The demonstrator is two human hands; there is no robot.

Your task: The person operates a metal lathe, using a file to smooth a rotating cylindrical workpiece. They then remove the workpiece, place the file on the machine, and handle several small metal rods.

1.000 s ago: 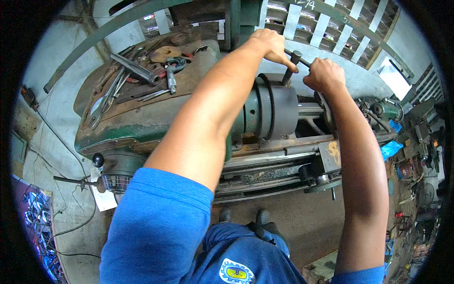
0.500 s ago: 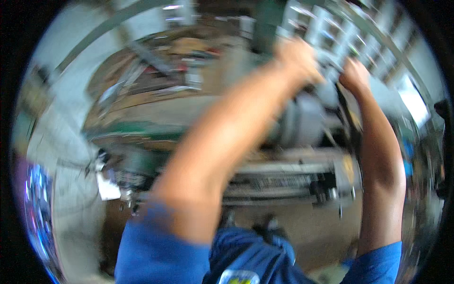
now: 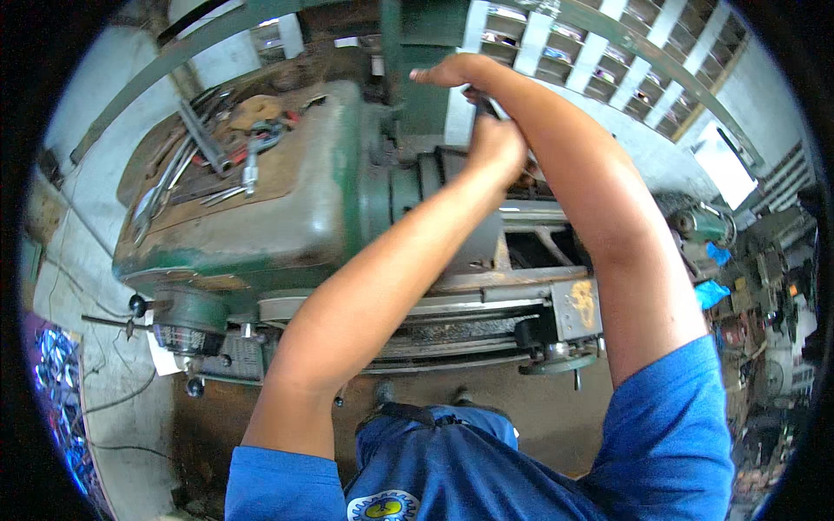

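Dark slim metal bar (image 3: 484, 110) stands nearly upright along its long axis, above the cylindrical grey metal chuck (image 3: 476, 243). Leftmost, our right hand (image 3: 452, 72) stretches open fingers leftward; then our left hand (image 3: 499, 149) grips the bar. We seem mid-turn; a firm hold is needed next.

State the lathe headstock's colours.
The headstock has a worn grey top and green edges; the head view shows it.
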